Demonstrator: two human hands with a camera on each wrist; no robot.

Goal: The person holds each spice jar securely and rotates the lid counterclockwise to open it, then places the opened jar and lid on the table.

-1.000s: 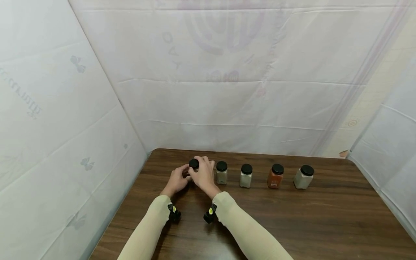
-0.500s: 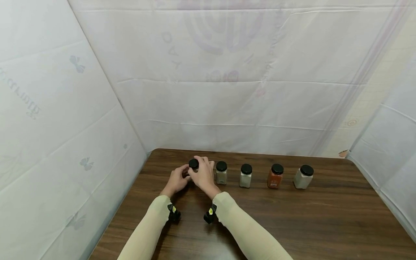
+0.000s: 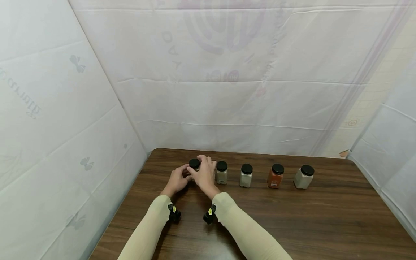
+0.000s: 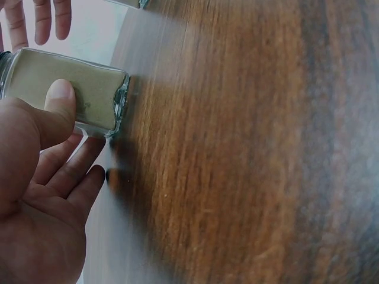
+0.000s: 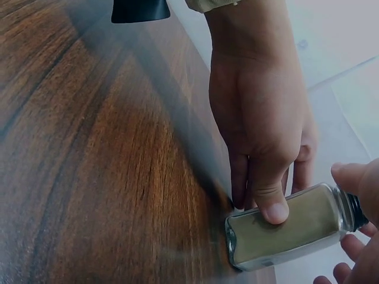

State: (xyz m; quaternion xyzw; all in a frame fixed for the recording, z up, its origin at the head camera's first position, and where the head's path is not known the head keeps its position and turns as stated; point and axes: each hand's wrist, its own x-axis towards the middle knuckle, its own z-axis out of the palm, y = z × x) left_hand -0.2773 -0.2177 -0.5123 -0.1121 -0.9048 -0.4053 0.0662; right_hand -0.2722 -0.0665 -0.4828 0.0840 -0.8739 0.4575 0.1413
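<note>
A glass spice jar point(image 4: 89, 89) of olive-brown powder stands at the far left of the table in the head view. My left hand point(image 3: 177, 179) grips its body low down, the thumb point(image 4: 61, 97) lying across one flat side. Around the jar's black lid point(image 3: 194, 164) are the thumb and forefinger of my right hand point(image 3: 204, 174). Its other fingers point(image 4: 42, 21) hang away from the glass in the left wrist view. Part of the lid is hidden by the right hand point(image 5: 368, 192) in the right wrist view.
To the right stand a grey-green jar point(image 3: 222, 175), a pale jar point(image 3: 246, 177), an orange-red jar point(image 3: 275, 177) and another whitish jar point(image 3: 303, 178), all with black lids. White printed sheets point(image 3: 227, 101) surround the brown wooden table point(image 3: 292, 224).
My right hand has shifted slightly at the lid, its fingers a little more spread, so more of the lid shows. The left hand keeps its place, and the other jars stay put.
</note>
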